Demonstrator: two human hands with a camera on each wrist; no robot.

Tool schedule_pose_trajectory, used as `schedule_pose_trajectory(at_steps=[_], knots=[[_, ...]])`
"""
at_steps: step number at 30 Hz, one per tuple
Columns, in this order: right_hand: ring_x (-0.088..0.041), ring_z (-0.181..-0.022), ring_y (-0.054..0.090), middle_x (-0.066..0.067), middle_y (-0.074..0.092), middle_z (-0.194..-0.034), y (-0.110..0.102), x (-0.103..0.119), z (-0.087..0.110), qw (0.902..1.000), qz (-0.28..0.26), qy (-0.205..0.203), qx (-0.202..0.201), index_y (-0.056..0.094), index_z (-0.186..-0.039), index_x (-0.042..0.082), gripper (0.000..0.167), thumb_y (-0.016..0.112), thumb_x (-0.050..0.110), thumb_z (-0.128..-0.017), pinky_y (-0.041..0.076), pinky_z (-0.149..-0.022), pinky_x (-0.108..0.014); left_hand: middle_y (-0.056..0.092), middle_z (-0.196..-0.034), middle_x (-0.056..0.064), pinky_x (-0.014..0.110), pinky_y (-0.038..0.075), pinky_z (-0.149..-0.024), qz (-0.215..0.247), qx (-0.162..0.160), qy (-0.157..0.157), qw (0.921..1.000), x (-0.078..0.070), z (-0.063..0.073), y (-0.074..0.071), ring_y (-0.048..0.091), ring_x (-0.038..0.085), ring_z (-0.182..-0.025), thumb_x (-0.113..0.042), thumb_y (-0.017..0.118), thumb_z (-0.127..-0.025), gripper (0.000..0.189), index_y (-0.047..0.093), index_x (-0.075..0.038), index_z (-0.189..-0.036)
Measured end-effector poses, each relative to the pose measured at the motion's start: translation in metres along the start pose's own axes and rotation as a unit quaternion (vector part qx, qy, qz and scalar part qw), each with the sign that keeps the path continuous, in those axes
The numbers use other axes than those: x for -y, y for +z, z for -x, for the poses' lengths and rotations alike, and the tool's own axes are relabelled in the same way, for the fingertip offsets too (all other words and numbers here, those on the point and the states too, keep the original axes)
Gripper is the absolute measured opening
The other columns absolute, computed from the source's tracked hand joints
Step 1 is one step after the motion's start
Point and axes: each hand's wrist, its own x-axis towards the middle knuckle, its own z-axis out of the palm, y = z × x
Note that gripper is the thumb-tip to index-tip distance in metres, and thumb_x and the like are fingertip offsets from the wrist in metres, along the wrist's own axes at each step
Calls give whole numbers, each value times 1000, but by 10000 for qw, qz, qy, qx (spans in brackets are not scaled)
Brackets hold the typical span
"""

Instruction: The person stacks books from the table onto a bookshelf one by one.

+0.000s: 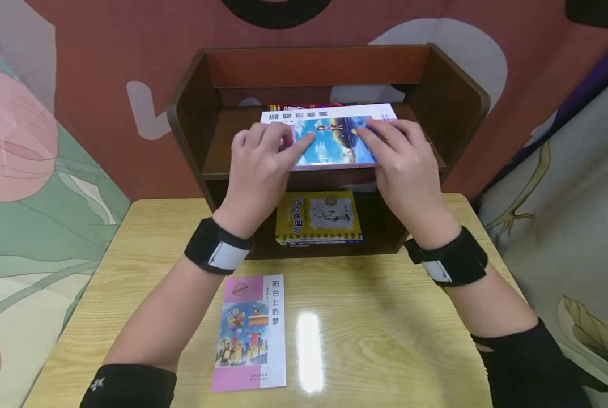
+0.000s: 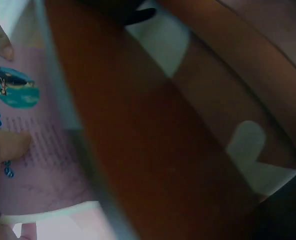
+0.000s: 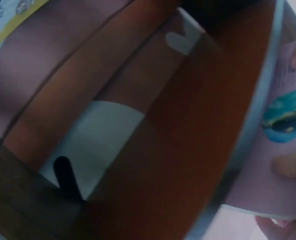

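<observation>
Both hands hold a blue, white and pink book [image 1: 329,153] at the front of the upper shelf of a dark brown bookshelf [image 1: 263,56]. The left hand [image 1: 260,161] grips its left side, and the right hand [image 1: 405,164] its right side. Thumbs or fingers lie over the pictured cover. From below, the left wrist view shows the book's purple underside [image 2: 43,185] with fingertips against it; the right wrist view also shows this underside [image 3: 248,185]. A red-edged book [image 1: 304,106] lies behind on the upper shelf, mostly hidden by the held one.
A yellow book [image 1: 319,218] lies on a small stack in the lower compartment. Another book, pink and white [image 1: 245,334], lies flat on the wooden table [image 1: 385,340] near the left forearm. A patterned curtain [image 1: 553,226] hangs at the right.
</observation>
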Motion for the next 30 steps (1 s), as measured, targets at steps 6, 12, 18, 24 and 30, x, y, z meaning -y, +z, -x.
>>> schedule_pose_trajectory(at_steps=[6, 12, 18, 24, 30], knots=[[-28, -119, 46, -8, 58, -131, 7, -12, -3, 9914, -459, 666, 1033, 58, -129, 12, 41, 63, 12, -88, 41, -104, -43, 64, -116, 4, 37, 46, -93, 1422, 1008, -855, 9810, 12, 7, -1, 55, 21, -110, -39, 73, -79, 51, 65, -17, -124], [-24, -131, 39, -2, 51, -141, 0, -21, 3, 9809, -1145, 768, 1375, 57, -130, 15, 53, 71, 35, -83, 36, -109, -47, 61, -128, 2, 33, 40, -106, 2361, 1272, -864, 9595, 22, 17, -7, 50, 17, -125, -38, 71, -81, 49, 65, -13, -122], [-24, -134, 37, -2, 49, -143, 1, -26, 6, 9809, -1272, 482, 1388, 59, -130, 16, 48, 65, 37, -88, 32, -111, -47, 53, -139, 1, 32, 32, -113, 2627, 1566, -978, 9470, 23, 21, -8, 40, 13, -136, -28, 63, -91, 43, 59, -14, -131], [-25, -135, 35, -2, 46, -145, 2, -27, 4, 9789, -1294, 478, 1508, 55, -135, 18, 48, 62, 35, -90, 32, -111, -50, 48, -143, -1, 32, 27, -115, 2494, 1684, -1099, 9473, 24, 19, -4, 31, 11, -141, -23, 57, -95, 42, 53, -16, -136], [-25, -136, 35, -3, 45, -146, 7, -27, -1, 9787, -1260, 528, 1531, 54, -135, 16, 46, 58, 33, -93, 30, -112, -49, 46, -145, 1, 32, 25, -116, 2281, 1827, -1228, 9484, 25, 13, 1, 26, 11, -143, -20, 52, -97, 41, 50, -15, -138]])
